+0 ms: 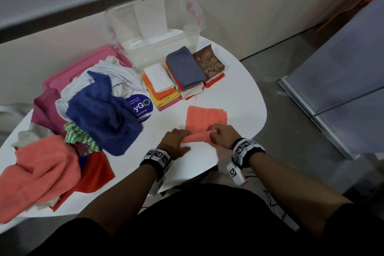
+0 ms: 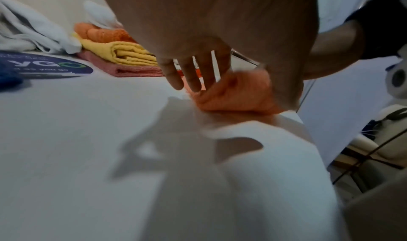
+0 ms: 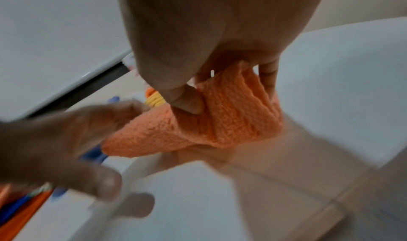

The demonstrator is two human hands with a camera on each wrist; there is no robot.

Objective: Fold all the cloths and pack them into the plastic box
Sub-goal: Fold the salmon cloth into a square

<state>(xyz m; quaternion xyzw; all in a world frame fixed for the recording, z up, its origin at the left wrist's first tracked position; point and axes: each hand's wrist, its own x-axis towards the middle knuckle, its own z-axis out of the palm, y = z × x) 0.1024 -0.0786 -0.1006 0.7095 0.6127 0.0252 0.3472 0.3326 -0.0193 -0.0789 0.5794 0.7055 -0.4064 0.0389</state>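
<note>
Both hands are down on the coral cloth [image 1: 204, 119], which lies on the white table [image 1: 239, 97] right at its near edge. The right hand [image 1: 221, 134] pinches the near fold, thumb tucked into the fabric and fingers curled round it (the right wrist view shows this plainly). The left hand [image 1: 176, 141] lies over the cloth's left end with fingers spread and fairly straight, touching rather than gripping. Beyond the cloth sit three folded stacks [image 1: 182, 77], topped white, grey-blue and brown paisley, close together. Just behind them stands the clear plastic box [image 1: 153, 48], lid raised. Off to the left, a loose heap of unfolded cloths [image 1: 83, 114], a dark blue one draped on top, partly covering a pink tray [image 1: 89, 66].
</note>
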